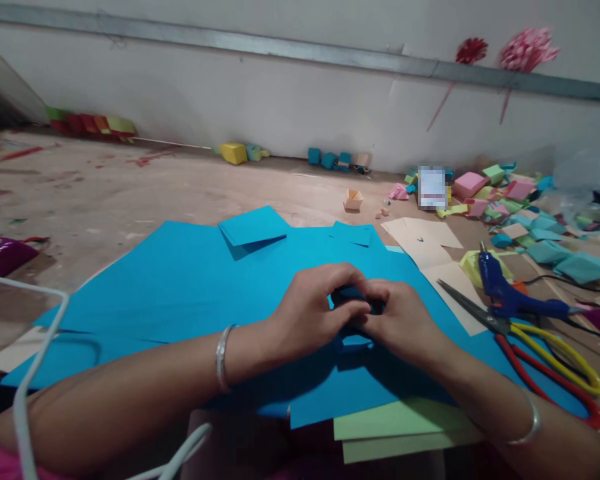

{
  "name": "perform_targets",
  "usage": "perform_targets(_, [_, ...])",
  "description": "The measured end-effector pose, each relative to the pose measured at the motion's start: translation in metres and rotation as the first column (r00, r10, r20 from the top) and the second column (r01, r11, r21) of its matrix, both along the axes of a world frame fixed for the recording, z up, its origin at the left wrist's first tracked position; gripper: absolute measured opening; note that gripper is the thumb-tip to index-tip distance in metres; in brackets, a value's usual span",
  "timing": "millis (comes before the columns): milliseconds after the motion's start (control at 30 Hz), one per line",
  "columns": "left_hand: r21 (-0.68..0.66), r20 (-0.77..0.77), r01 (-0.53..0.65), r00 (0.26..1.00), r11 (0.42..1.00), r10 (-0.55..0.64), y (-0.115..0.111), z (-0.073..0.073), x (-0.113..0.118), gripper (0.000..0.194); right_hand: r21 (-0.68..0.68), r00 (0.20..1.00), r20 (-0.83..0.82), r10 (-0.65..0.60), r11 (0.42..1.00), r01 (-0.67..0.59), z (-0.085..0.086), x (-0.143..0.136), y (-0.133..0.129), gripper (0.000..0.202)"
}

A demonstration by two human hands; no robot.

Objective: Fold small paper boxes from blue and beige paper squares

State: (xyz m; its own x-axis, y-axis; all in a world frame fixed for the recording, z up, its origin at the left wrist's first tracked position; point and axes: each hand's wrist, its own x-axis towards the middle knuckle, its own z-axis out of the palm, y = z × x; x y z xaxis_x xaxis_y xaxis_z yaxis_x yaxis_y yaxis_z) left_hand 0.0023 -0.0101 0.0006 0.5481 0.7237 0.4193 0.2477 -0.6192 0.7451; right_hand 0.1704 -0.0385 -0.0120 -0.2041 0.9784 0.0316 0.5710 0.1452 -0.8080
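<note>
Left hand [300,307] and right hand [407,320] pinched a half-hidden blue paper piece [355,342] just below frame centre, seemingly part-shaped, what remained unclear; above centre, a blue sheet [254,228] lay already folded.

Hands [363,303] holding blue paper [353,341], scissors [505,327] nearby

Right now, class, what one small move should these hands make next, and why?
Probably a gentle squeeze of the small blue paper piece: the left hand and right hand both have their fingers around it, while the scissors and glue gun lie untouched to the right.
</note>
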Motion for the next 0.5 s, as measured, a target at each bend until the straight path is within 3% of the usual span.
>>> perform_targets(133, [-0.027, -0.026, 0.032, 0.999, 0.999, -0.033, -0.0006, 0.0026, 0.0006, 0.025, 0.036, 0.999, 0.05, -0.014, 0.999, 0.013, -0.0013, 0.0003, 0.0019, 0.008])
perform_targets(267, [-0.031, -0.108, 0.027, 0.994, 0.999, -0.03, -0.0001, -0.0012, 0.0009, 0.018, 0.07, 0.993, 0.119, -0.021, 0.997, 0.013, -0.0022, 0.0008, 0.0016, 0.011])
perform_targets(500, [-0.121, 0.015, 0.044, 0.999, 0.992, -0.043, -0.0028, -0.0033, 0.0034, 0.022, 0.079, 0.988, 0.144, -0.064, 0.995, 0.053, -0.0008, -0.0055, -0.0015, 0.01])
